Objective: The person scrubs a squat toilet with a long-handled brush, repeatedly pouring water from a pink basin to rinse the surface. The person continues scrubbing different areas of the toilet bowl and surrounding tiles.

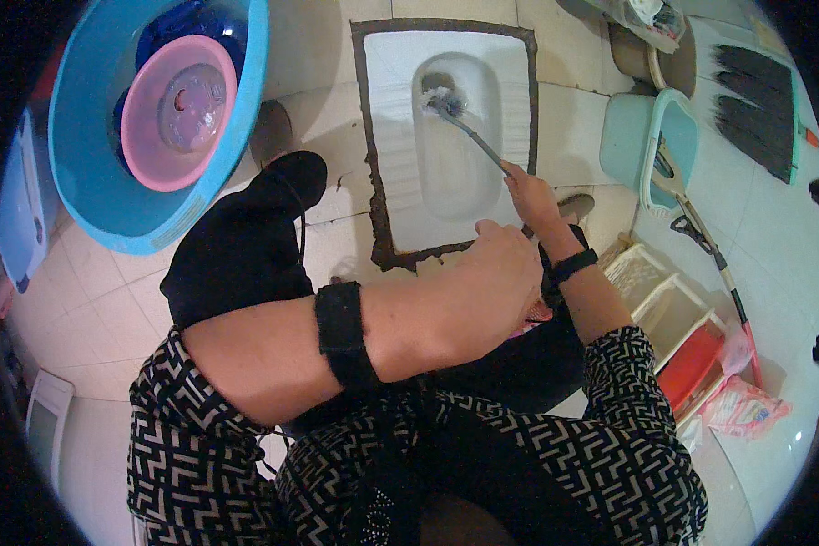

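Observation:
A white squat toilet pan (389, 136) is set in the tiled floor before me, with a dark, rough border around it. My right hand (534, 198) grips the grey handle of a toilet brush (481, 142). The brush head lies in the far end of the basin, by the drain hole, where some foam or water shows. My left hand (501, 273) reaches across my body and rests near my right knee, below the right wrist; its fingers are turned away and partly hidden, so whether it holds something is unclear. Black bands are on both wrists.
At the left stands a large blue basin (75, 136) with a pink basin (140, 150) in it. On the right are a pale green bin (624, 140), a broom head (757, 112), a long-handled tool (730, 286) and a cream rack (669, 293) with a red item.

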{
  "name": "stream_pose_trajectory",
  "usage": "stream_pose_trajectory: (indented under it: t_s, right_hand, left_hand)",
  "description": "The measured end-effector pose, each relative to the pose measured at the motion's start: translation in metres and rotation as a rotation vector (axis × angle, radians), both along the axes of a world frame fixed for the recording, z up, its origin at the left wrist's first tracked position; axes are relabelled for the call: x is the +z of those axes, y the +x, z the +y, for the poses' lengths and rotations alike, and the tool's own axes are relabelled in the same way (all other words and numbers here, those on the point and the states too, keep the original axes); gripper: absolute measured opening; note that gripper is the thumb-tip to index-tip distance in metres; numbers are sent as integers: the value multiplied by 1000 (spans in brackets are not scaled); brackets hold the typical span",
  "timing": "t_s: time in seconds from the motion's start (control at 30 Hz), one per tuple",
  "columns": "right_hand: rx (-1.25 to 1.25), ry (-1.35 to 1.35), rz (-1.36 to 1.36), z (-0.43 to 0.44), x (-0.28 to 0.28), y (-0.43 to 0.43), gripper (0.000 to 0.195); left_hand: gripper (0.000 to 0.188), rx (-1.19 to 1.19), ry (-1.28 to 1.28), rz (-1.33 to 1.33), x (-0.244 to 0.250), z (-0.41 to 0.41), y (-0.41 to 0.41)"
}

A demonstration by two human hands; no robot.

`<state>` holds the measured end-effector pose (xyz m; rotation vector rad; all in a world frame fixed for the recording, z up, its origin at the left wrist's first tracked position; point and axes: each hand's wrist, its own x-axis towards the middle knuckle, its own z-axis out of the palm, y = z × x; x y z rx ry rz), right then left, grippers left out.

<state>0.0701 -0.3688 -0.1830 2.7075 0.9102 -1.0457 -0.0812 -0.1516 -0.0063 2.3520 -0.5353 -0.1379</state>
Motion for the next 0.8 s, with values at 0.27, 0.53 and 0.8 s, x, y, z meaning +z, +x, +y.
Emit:
stream_pose_trajectory:
  t_s: [0.27, 0.53, 0.8]
  right_hand:
    - [178, 98, 75, 25, -16, -48, 40]
    - [163, -80, 14, -31, -7, -14, 39]
    - [-74, 118, 49, -32, -8, -30, 35]
  left_hand:
    - [17, -127, 190, 73, 3, -4, 6]
    - [19, -120, 138, 92, -4, -11, 10]
    - [22, -136, 0, 156, -13, -17, 7]
